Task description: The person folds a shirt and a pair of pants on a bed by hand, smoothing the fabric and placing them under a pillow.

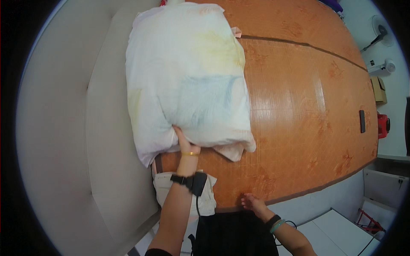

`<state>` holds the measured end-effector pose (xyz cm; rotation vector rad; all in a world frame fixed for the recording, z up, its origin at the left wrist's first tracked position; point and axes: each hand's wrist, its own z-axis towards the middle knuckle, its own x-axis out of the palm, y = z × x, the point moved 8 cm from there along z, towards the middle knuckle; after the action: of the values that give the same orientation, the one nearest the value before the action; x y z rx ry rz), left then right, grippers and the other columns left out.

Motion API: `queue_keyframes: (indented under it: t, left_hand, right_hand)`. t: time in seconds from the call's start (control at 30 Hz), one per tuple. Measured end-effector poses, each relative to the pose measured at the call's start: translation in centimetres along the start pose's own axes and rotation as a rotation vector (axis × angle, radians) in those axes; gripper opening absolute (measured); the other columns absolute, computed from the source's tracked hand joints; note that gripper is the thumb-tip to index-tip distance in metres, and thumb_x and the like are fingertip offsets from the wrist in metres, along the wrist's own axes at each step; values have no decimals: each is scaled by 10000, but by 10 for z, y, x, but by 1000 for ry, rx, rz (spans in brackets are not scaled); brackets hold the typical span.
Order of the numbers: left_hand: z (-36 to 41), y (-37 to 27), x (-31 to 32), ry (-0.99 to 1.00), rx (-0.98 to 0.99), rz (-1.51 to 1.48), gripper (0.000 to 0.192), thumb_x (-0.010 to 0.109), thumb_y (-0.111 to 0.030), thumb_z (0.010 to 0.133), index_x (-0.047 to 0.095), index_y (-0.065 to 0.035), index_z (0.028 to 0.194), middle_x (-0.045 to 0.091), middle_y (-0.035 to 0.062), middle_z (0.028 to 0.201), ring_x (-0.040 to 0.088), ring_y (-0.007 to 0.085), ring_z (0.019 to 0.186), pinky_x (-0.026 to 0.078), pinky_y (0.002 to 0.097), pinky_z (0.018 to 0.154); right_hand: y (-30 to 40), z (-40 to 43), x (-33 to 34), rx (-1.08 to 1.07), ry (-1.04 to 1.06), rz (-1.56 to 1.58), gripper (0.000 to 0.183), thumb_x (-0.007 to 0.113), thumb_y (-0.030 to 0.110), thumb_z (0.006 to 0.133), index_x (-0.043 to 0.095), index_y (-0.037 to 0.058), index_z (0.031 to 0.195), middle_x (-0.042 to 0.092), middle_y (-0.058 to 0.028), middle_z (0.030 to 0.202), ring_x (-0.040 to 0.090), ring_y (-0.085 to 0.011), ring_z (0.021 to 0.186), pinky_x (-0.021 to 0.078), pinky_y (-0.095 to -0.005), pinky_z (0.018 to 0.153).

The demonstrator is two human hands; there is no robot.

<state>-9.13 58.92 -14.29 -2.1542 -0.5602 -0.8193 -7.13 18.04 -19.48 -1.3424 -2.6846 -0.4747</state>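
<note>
A large white pillow (192,73) with pale yellow and blue patches lies on an orange-brown patterned mat (288,128). My left hand (187,142) is at its near edge, the thumb pressed on the top of the fabric and the fingers hidden beneath, so it grips that edge. On this wrist are a gold bracelet and a black strapped device with a cable. My right hand (253,202) is by the mat's near edge, fingers slightly curled, holding nothing. A black band and a green bangle circle the right wrist. A folded off-white cloth (208,195) lies partly under my left forearm.
A padded grey headboard (112,128) runs along the left. A black phone-like object (362,121) lies at the mat's right side. Beyond it are a cardboard box (379,90), a red object (383,126) and a fan (382,31). White panels (339,233) are at lower right.
</note>
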Motion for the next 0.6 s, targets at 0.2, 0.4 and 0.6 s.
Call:
queue_keyframes:
  t: [0.2, 0.4, 0.6]
  left_hand:
    - [-48, -4, -16, -194, -86, -30, 670, 555, -561, 831, 374, -166, 1341, 409, 70, 1363, 404, 250, 1239, 352, 449, 1025]
    - [-166, -61, -100, -451, 252, 619, 587, 603, -323, 869, 331, -137, 1354, 311, 144, 1382, 363, 272, 1248, 330, 466, 1003]
    - [-257, -33, -149, -272, 73, 2401, 983, 773, -436, 628, 259, -144, 1414, 147, 194, 1483, 112, 409, 1369, 166, 689, 995]
  right_hand:
    - [13, -2, 27, 6, 112, -23, 285, 515, 298, 938, 511, 113, 1154, 604, -24, 943, 588, -126, 846, 495, -282, 745]
    - [82, -1, 115, 8, 428, 37, 785, 586, 441, 869, 111, 175, 1434, 338, -130, 1347, 429, -283, 1190, 451, -424, 891]
    - [111, 29, 226, 51, 537, 126, 973, 605, 539, 817, -37, 182, 1456, 72, -153, 1503, 183, -384, 1347, 382, -498, 966]
